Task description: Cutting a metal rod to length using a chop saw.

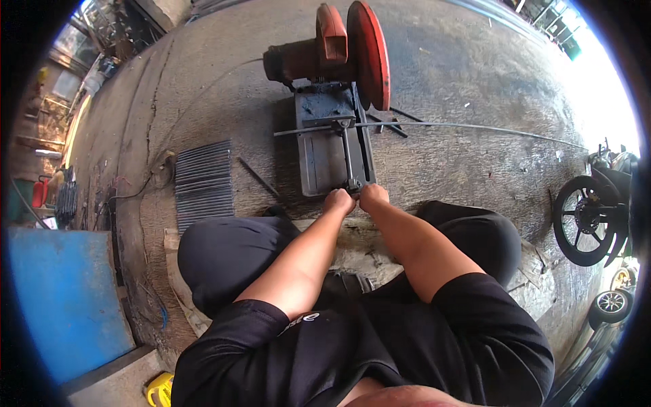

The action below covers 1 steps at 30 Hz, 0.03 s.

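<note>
Head view: seated on the concrete floor (pixel 475 81), knees spread, both forearms reaching forward. Left hand (pixel 339 201) and right hand (pixel 373 196) meet at the vise handle (pixel 354 184) on the near end of the chop saw (pixel 336 102). Fingers of both curl closed about the handle; the exact grip is too small to tell. The vise screw runs straight away from the hands toward the red blade guard (pixel 369 54). A thin steel rod (pixel 475 127) lies crosswise through the vise, its long axis left to right, trailing far to the right. Cut dark rods (pixel 203 180) are stacked flat to the left. A motorcycle wheel (pixel 584 220) stands at right.
</note>
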Tool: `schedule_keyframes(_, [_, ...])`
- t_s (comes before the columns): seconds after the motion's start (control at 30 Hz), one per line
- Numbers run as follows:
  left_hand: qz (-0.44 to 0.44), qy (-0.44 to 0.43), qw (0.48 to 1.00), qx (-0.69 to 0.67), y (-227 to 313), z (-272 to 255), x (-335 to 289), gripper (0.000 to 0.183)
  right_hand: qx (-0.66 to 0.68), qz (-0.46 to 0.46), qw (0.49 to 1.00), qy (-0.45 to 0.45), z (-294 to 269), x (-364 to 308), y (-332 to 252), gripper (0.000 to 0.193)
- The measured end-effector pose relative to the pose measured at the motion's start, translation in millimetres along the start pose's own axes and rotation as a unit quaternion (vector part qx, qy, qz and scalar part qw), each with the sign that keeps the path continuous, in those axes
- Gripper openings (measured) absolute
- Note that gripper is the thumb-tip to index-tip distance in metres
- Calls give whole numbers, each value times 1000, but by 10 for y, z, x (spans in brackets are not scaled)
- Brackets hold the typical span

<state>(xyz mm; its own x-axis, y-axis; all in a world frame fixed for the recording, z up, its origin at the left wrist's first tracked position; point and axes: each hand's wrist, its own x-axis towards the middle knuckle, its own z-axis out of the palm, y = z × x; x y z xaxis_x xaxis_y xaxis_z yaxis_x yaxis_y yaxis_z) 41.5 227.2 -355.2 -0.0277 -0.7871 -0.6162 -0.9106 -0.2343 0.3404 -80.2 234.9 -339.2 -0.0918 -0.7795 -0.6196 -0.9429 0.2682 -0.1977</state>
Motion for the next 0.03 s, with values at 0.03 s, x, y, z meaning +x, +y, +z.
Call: schedule_keyframes(0.03, [20, 18, 1000, 11, 53, -46, -36, 63, -12, -7, 999, 31, -69, -63, -1, 47])
